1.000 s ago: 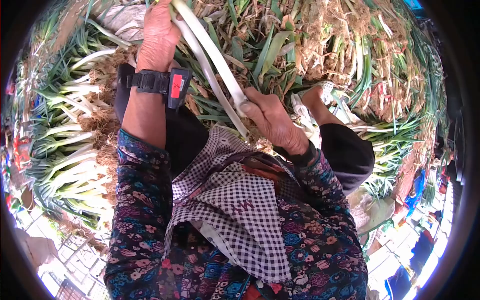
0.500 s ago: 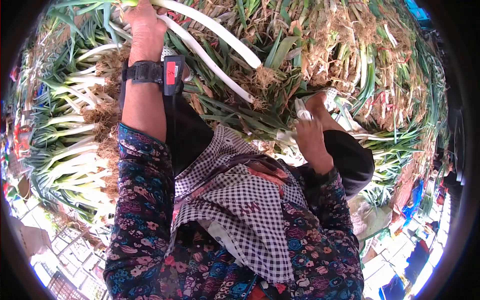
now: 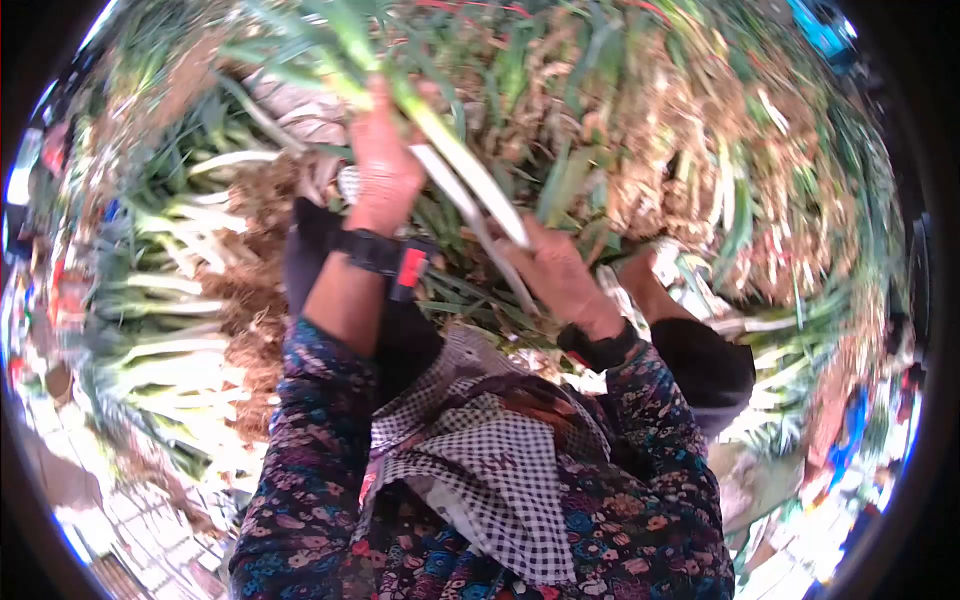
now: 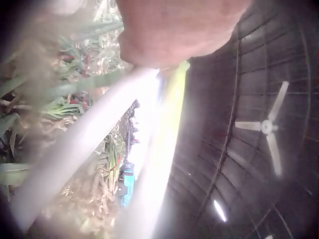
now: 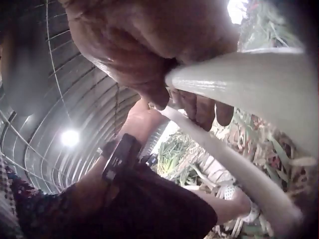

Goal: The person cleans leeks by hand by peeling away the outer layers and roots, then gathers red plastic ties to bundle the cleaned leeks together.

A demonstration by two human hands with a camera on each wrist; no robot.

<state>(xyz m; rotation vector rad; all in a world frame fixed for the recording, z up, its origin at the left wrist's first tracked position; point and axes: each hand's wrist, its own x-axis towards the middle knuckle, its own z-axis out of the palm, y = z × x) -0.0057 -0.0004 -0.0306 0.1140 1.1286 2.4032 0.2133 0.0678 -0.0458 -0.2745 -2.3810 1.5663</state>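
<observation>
In the head view my left hand point(image 3: 388, 170) grips two leeks near their green leaves point(image 3: 345, 35). Their white shafts slant down to the right: a thicker leek point(image 3: 472, 172) above and a thinner leek point(image 3: 455, 192) below. My right hand point(image 3: 568, 282) holds the thicker one near its root end, which the hand hides. Curled fingers point(image 5: 204, 112) show behind that shaft in the right wrist view, with the thinner one passing close beneath them. Both pale shafts run out from under the left hand point(image 4: 174, 35) in the left wrist view.
Rooted leeks point(image 3: 170, 345) lie in a row on the left. Leaf and root litter point(image 3: 660, 150) is heaped ahead and to the right, with more leeks point(image 3: 775, 385) beyond the right knee point(image 3: 705, 365). A checked cloth point(image 3: 500, 460) covers the lap.
Half a second ago the right hand was away from the leeks, near the right knee, and their roots showed. It has come back onto the root end. The head view has shifted.
</observation>
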